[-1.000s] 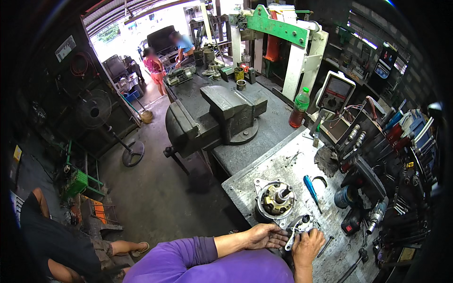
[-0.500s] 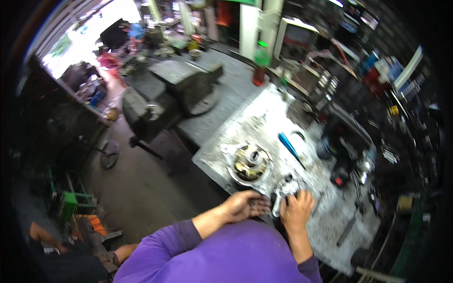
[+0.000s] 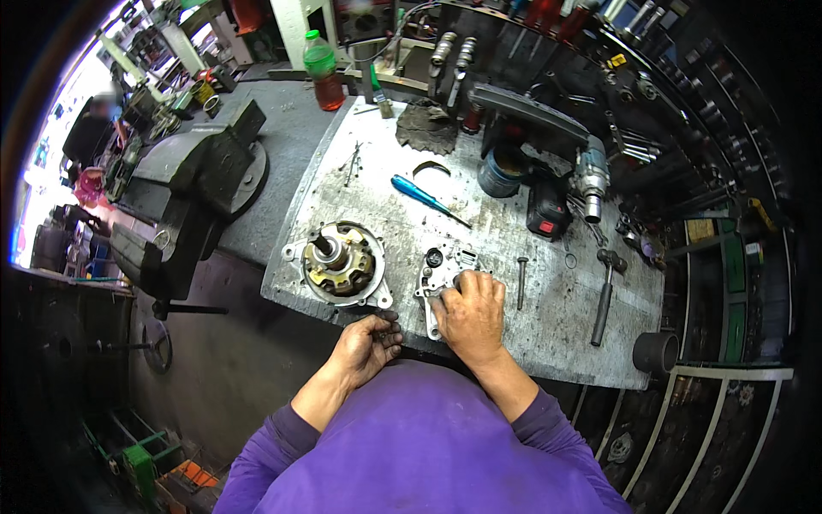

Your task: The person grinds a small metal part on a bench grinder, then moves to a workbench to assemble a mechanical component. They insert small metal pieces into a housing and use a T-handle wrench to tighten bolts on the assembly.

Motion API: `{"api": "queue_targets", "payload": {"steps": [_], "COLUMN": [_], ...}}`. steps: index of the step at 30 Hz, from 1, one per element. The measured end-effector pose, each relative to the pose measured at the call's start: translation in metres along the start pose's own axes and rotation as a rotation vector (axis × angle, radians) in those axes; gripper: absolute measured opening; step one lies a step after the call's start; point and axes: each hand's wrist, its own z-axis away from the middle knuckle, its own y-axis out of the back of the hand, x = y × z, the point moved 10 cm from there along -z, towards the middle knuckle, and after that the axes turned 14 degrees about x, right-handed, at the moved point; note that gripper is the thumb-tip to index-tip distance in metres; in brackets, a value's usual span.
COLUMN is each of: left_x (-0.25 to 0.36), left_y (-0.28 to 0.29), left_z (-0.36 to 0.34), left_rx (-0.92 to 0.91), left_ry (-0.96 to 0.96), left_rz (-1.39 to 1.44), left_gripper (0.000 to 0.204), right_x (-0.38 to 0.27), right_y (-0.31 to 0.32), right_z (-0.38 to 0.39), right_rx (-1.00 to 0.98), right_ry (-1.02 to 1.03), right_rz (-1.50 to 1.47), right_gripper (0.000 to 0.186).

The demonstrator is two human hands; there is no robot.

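My right hand (image 3: 473, 315) rests over a silver cast-metal alternator end cover (image 3: 434, 278) at the front of the bench, its fingers bent down round the cover's right side. Part of the cover is hidden under that hand. My left hand (image 3: 366, 347) is at the bench's front edge with fingers curled in toward the thumb. Whether something small lies inside it is hidden. Just beyond it sits the open alternator housing (image 3: 377, 299), its brass-coloured rotor (image 3: 349, 278) and upright shaft showing. A blue-handled screwdriver (image 3: 419, 195) lies farther back.
A bolt (image 3: 521, 283) and a hammer (image 3: 604, 300) lie right of my right hand. Behind are a cordless impact wrench (image 3: 591, 176), a blue tin (image 3: 502, 174) and a dark rag (image 3: 425, 126). A large vise (image 3: 193, 176) stands left, near a bottle of red liquid (image 3: 325, 77).
The view has swung right, so the bench appears farther left and sharper. My left hand's fingers have curled in more. My right hand stays on the cover.
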Motion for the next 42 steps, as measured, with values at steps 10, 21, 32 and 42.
{"api": "queue_targets", "payload": {"steps": [10,21,32,42], "left_x": [0.017,0.028,0.034,0.028], "left_y": [0.011,-0.056,-0.06,-0.058], "left_z": [-0.01,-0.033,-0.035,-0.027], "left_rx": [0.047,0.19,0.391,0.401], "left_ry": [-0.276,-1.298,-1.467,-1.481], "left_rz": [-0.4,-1.88,-2.004,-2.048], "left_gripper": [0.033,0.018,0.014,0.016], "right_x": [0.003,0.006,0.01,0.006], "right_y": [-0.001,-0.004,-0.006,-0.003], "right_z": [0.007,0.009,0.009,0.005], "right_rx": [0.098,0.061,0.097,0.059], "right_ry": [0.029,0.02,0.044,0.103], "right_rz": [0.018,0.028,-0.07,-0.042], "right_gripper": [0.015,0.018,0.017,0.017]}}
